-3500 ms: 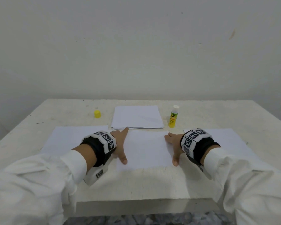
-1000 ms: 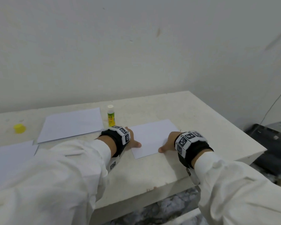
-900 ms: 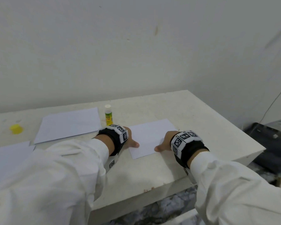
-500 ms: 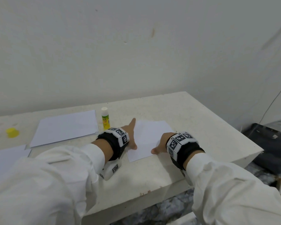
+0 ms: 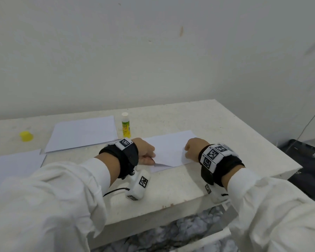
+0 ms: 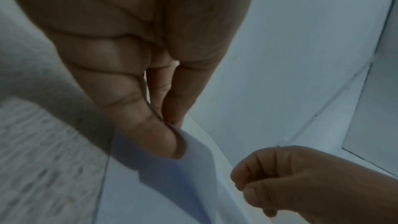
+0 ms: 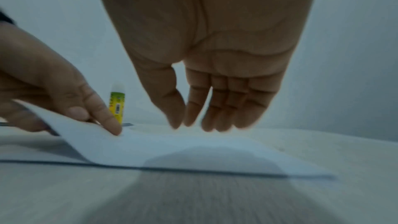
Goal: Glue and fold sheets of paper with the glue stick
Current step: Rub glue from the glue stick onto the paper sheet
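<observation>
Two hands, one sheet: caught mid-lift at the near right end of the bench [image 5: 225, 120].
Left fingers [image 6: 155, 135]: thumb and forefinger pinched on the near left corner of the sheet of paper [image 5: 169, 148], corner raised clear of the bench, shadow showing beneath.
Left hand [image 5: 145, 151]: at the sheet's left edge, plainly the nearer to the lifted corner.
Right fingers [image 7: 215, 108]: straight and close together, tips down at the sheet's right part, clamped on nothing; actual contact hard to confirm through the blur.
Right hand [image 5: 194, 150]: over the sheet's right edge.
Sheet: between the two hands, long axis running left to right across the bench, far edge lying flat.
Likely next move: near edge carried away from the body toward the far edge, with the right side needing a matching grip to keep the fold square.
Glue stick [image 5: 125, 125]: upright and uncapped just beyond the left hand, untouched.
Yellow cap [image 5: 26, 136]: well apart, far left.
Stack of paper [image 5: 82, 132]: left of the glue stick.
Another sheet [image 5: 13, 162]: at the near left.
</observation>
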Demonstrator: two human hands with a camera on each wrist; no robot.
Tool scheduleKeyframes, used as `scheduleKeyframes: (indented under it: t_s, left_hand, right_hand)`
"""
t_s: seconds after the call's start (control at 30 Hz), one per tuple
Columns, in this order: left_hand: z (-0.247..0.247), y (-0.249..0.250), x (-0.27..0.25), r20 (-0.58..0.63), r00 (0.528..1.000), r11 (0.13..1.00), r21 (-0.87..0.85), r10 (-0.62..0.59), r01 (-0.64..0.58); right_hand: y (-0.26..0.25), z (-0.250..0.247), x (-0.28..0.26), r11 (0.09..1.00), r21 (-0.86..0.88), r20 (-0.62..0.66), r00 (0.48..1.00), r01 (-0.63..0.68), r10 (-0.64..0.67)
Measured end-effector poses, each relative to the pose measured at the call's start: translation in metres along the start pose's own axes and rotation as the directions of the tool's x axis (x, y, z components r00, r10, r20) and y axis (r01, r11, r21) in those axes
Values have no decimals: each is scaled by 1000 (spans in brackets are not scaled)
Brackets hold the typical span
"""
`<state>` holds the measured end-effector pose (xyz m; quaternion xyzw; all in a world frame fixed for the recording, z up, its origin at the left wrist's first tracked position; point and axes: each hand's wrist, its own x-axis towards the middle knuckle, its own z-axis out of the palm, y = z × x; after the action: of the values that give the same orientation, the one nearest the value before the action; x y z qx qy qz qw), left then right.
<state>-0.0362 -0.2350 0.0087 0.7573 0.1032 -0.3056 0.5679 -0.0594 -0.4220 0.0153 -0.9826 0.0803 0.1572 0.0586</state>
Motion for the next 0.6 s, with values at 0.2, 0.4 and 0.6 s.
scheduleKeyframes:
  t_s: [0.2,0.4,0.6]
  left_hand:
    - [-4,5,6,26,999,998,-55,-23,25]
    - [-4,5,8,20,999,999,-26,-25,26]
    - [-6,4,8,39,999,999,-44,-22,23]
  right_hand:
    - [-34,7,-49,915,225,144,918,334,-371]
    - [-54,16,-52,901,-126,321,877,415,-359]
    - [-47,23,-42,948,-230,208,963,220,-173]
